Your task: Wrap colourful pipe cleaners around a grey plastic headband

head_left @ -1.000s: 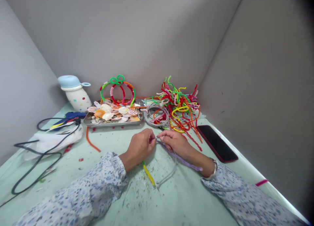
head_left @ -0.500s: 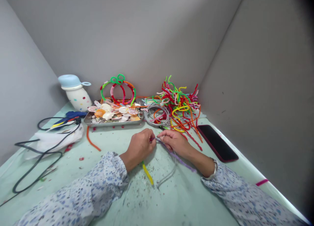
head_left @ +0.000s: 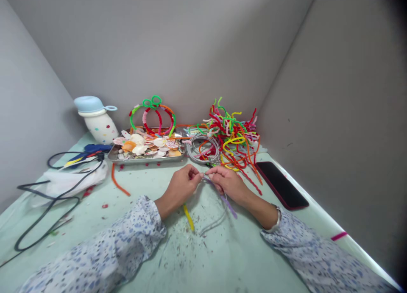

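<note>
My left hand (head_left: 184,185) is closed in a pinch, its fingertips almost meeting those of my right hand (head_left: 229,183). Between them runs a purple pipe cleaner (head_left: 229,206), its free end slanting down below my right palm. A thin grey wire (head_left: 218,221) curves from under my right hand towards the table; its upper end is hidden by the fingers. Below my left hand a yellow pipe cleaner (head_left: 188,219) sticks out, its upper part covered by the hand. Both hands are just above the table, in front of a coil of grey wire (head_left: 190,151).
A metal tray (head_left: 146,160) of shells stands behind, with pipe-cleaner rings (head_left: 174,119) above it. Tangled pipe cleaners (head_left: 233,123) lie back right, beside a phone (head_left: 281,185). At left are a bottle (head_left: 101,128), a black cable (head_left: 47,231) and a plastic bag (head_left: 76,180).
My left fingertips have shifted slightly up and now pinch beside the right ones. The purple pipe cleaner's free end has drawn in towards my hands; the yellow piece and wire have shifted a little.
</note>
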Motion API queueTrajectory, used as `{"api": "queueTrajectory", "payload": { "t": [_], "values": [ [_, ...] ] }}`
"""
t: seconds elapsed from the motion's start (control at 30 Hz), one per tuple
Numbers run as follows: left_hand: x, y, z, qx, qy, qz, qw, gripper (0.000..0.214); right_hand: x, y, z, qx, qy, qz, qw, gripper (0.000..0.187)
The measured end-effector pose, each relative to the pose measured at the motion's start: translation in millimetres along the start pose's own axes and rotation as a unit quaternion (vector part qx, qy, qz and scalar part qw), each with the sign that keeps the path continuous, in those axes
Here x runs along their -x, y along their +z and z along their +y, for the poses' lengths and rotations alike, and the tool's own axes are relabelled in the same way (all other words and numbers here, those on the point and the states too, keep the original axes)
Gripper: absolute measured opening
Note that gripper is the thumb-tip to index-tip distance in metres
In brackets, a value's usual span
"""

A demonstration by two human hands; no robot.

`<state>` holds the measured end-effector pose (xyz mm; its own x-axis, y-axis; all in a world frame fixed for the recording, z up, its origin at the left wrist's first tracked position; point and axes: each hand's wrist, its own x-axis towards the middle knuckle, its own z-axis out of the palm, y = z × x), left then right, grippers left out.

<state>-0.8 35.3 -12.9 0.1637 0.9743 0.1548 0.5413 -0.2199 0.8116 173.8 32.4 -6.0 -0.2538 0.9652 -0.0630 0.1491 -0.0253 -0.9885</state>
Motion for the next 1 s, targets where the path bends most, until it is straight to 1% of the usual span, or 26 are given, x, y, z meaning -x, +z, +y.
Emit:
{"api": "queueTrajectory", "payload": {
  "t": [0.1, 0.17, 0.3, 0.4, 0.5, 0.57, 0.63, 0.73, 0.9, 1.0],
  "values": [
    [-1.6, 0.3, -2.3, 0.077, -0.052, -0.037, 0.995, 0.034, -0.7, -0.8, 3.4, -0.006, -0.003, -0.002, 1.0, 0.017],
    [-3.0, -0.1, -2.5, 0.118, -0.083, -0.059, 0.988, 0.037, -0.9, -1.4, 5.4, -0.012, -0.01, -0.005, 1.0, 0.018],
    [-5.6, -2.5, 1.5, 0.185, -0.137, -0.106, 0.967, 0.041, 1.1, -1.4, 7.3, -0.014, -0.028, -0.004, 1.0, 0.02],
    [-6.2, -4.6, 4.8, 0.233, -0.165, -0.132, 0.949, 0.038, 3.6, -0.9, 6.9, -0.009, -0.044, -0.004, 0.999, 0.022],
    [-5.6, -5.4, 5.9, 0.255, -0.161, -0.137, 0.943, 0.034, 4.8, -0.6, 5.8, -0.017, -0.05, -0.028, 0.998, 0.026],
    [-4.6, -5.1, 6.6, 0.263, -0.151, -0.135, 0.943, 0.034, 4.5, -0.6, 5.1, -0.029, -0.041, -0.051, 0.997, 0.031],
    [-3.4, -4.6, 8.4, 0.273, -0.142, -0.129, 0.943, 0.034, 3.9, -0.7, 4.5, -0.036, -0.032, -0.057, 0.997, 0.037],
    [-1.6, -4.5, 12.8, 0.287, -0.141, -0.122, 0.94, 0.034, 3.3, -1.2, 4.0, -0.035, -0.046, -0.036, 0.998, 0.043],
    [-0.1, -5.5, 16.3, 0.324, -0.131, -0.135, 0.927, 0.033, 3.4, -2.8, 5.2, -0.034, -0.111, -0.006, 0.993, 0.038],
    [-0.1, -5.4, 15.0, 0.358, -0.132, -0.155, 0.911, 0.029, 2.1, -3.7, 6.7, -0.06, -0.108, 0.02, 0.992, 0.036]
  ]
}}
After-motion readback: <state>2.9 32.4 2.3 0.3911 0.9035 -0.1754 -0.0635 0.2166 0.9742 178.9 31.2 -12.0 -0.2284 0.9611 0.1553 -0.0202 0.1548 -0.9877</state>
